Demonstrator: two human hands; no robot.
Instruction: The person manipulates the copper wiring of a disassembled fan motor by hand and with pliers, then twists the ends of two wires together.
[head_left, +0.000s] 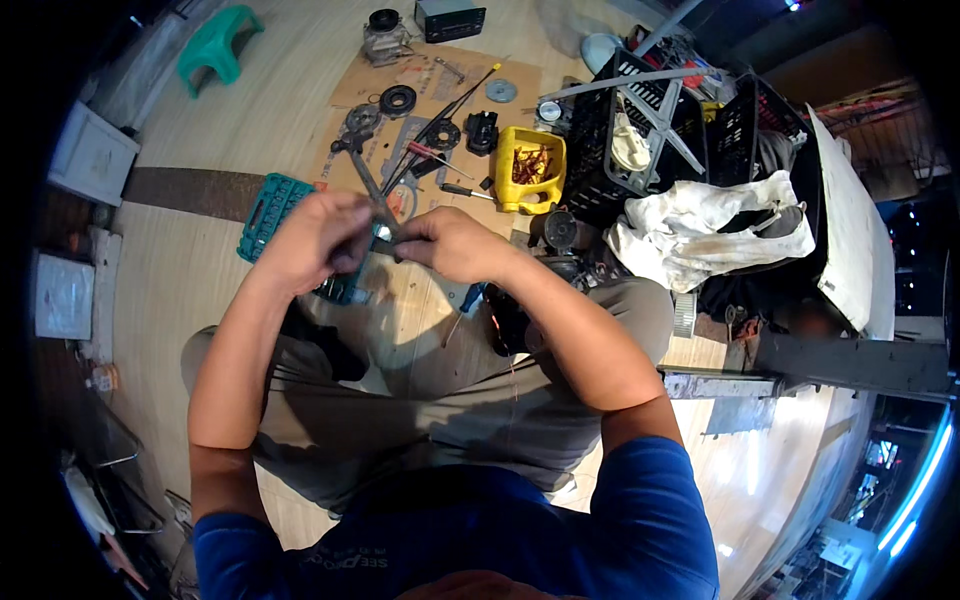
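Both my hands are close together in front of me, above the cardboard's near edge. My right hand [455,245] is closed, thumb and fingers pinching the near end of a long grey metal bar-like tool [372,187]. It slants away to the far left over the parts, and a short dark piece shows at the pinched end. Left of it, my left hand [318,240] has its fingers curled in and slightly blurred; what they hold, if anything, is hidden. Partly behind that hand lies a teal socket-set case [270,215].
Greasy round parts, including a black pulley [398,99], and a red-handled screwdriver [428,153] lie on the cardboard [520,85]. A cut yellow jug [505,195] holds copper-coloured bolts. Black crates [600,150] and a white cloth [690,235] are right; a green stool [215,45] stands far left.
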